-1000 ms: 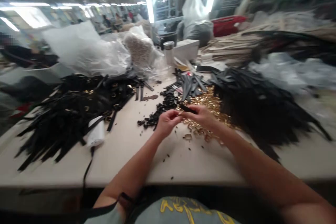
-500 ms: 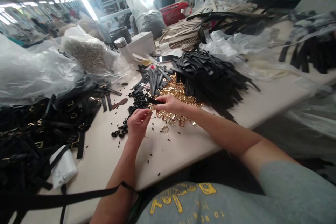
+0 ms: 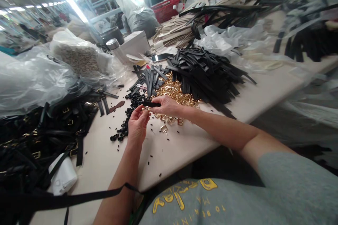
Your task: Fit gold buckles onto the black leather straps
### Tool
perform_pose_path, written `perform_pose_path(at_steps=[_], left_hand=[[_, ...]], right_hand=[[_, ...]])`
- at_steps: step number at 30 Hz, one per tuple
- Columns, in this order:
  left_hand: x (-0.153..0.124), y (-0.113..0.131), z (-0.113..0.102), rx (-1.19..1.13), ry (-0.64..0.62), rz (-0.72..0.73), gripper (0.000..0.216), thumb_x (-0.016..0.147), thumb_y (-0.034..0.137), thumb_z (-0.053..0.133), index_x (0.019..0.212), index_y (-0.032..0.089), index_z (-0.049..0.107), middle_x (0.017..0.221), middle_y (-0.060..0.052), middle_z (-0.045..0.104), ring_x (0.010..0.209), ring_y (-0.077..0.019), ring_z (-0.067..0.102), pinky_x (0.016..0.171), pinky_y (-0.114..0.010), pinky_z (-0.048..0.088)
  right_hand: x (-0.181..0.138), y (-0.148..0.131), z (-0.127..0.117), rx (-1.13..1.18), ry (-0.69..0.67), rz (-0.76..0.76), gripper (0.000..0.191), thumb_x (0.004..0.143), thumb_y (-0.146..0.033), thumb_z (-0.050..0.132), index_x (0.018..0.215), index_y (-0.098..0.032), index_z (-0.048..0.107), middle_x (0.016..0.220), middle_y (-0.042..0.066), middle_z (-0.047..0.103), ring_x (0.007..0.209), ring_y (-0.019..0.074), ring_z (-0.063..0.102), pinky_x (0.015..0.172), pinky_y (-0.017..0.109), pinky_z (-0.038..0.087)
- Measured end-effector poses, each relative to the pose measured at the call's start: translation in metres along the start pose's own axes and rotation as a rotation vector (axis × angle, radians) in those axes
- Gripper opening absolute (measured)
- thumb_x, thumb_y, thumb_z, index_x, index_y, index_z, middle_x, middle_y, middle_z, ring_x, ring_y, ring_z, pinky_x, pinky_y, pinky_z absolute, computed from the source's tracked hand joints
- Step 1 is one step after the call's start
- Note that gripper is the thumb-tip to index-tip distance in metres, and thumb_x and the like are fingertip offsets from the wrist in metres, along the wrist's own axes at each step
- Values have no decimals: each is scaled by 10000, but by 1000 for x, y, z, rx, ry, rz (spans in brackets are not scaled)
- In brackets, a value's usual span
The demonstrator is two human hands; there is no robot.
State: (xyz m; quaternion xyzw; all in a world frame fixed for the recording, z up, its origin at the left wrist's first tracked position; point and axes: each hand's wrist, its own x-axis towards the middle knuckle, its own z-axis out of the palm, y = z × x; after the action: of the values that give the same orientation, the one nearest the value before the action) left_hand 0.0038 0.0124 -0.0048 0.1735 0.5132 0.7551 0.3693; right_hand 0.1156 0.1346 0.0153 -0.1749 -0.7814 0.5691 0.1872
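Observation:
In front of me my left hand and my right hand meet over the table. A short black strap is pinched between the fingers of my right hand, its free end pointing left. The fingertips of my left hand are closed on a small gold buckle just below the strap; fingers partly hide it. A heap of gold buckles lies beyond my right hand. Close to my left hand is a pile of small black loops. A large stack of black straps lies behind the buckles.
Finished-looking black straps with buckles fill the left side, partly under clear plastic bags. A phone, a metal flask and a white box stand farther back. A person's hand shows at the far right.
My view has shifted slightly. The strap in my right hand has come over the fingertips of my left hand, which are closer to it. A person's hand has appeared at the far right.

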Motion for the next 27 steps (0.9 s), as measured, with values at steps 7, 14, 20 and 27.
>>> perform_pose_path(at_steps=[7,14,20,27], left_hand=[[3,5,-5,61,30,79,353,517,270,900,765,158,675,758,-12,679,607,-81,615,563,-150,475],[-1,12,-5,195,-27,202,338,560,298,885,807,164,698,739,-15,680,584,-100,612,562,-194,496],[4,13,-5,80,83,86,427,455,329,925,778,161,704,707,-7,676,531,-75,592,520,-158,492],[7,8,-8,-21,49,-49,475,503,298,916,916,179,715,729,-4,683,554,-55,602,529,-114,485]], right_hand=[[2,-2,-5,-54,-39,-25,281,875,-356,544,776,-106,626,657,-6,562,582,78,459,572,215,311],[5,1,-6,-306,32,-77,150,894,-216,527,841,-125,633,717,5,605,635,89,480,615,219,302],[1,5,4,-180,-139,-182,164,906,-241,510,877,-131,629,716,-11,601,607,85,492,595,211,335],[1,6,3,-147,-176,-166,157,891,-231,512,845,-126,620,716,-7,602,600,81,483,580,203,330]])
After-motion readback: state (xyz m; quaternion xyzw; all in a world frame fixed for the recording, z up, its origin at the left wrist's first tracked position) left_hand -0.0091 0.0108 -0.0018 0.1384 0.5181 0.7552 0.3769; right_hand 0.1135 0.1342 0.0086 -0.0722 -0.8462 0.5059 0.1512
